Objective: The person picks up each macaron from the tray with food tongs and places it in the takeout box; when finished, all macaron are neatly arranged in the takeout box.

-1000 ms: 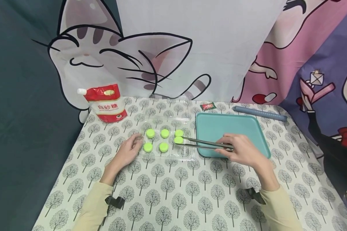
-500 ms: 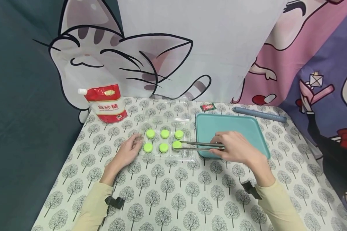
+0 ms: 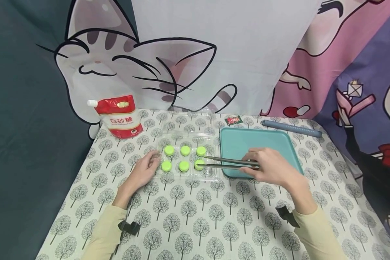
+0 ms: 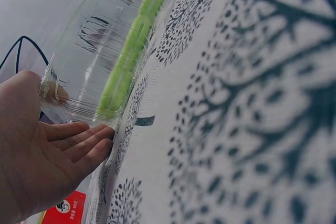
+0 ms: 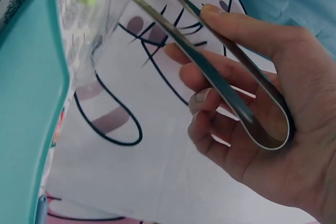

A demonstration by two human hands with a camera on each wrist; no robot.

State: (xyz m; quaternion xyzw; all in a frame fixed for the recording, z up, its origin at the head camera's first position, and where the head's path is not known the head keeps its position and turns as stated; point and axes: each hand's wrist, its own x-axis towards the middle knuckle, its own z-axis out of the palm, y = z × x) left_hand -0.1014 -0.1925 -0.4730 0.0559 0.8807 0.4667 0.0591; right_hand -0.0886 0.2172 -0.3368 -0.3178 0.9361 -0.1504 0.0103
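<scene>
Several green macarons (image 3: 183,165) sit in two rows in a clear plastic container (image 3: 211,176), its lid (image 3: 188,124) folded back. My left hand (image 3: 145,169) touches the container's left end. In the left wrist view its fingers (image 4: 79,145) lie straight and the thumb shows through the plastic. My right hand (image 3: 269,167) grips metal tongs (image 3: 230,163) from the right, thumb on one arm and fingers on the other. The tips stand apart at the front right macaron (image 3: 199,167); one tip partly covers it, and the other lies between it and the back right macaron (image 3: 201,150).
A teal tray (image 3: 247,135) stands right of the container, under my right hand. Behind it lie a small green-and-red packet (image 3: 234,120) and a blue-grey rod (image 3: 290,128). A red-and-white spouted sugar pouch (image 3: 120,117) stands at the back left.
The tongs moved the front right macaron a little forward, away from the one behind it, then their tips spread. My right hand has since shifted slightly right. My left hand stays put.
</scene>
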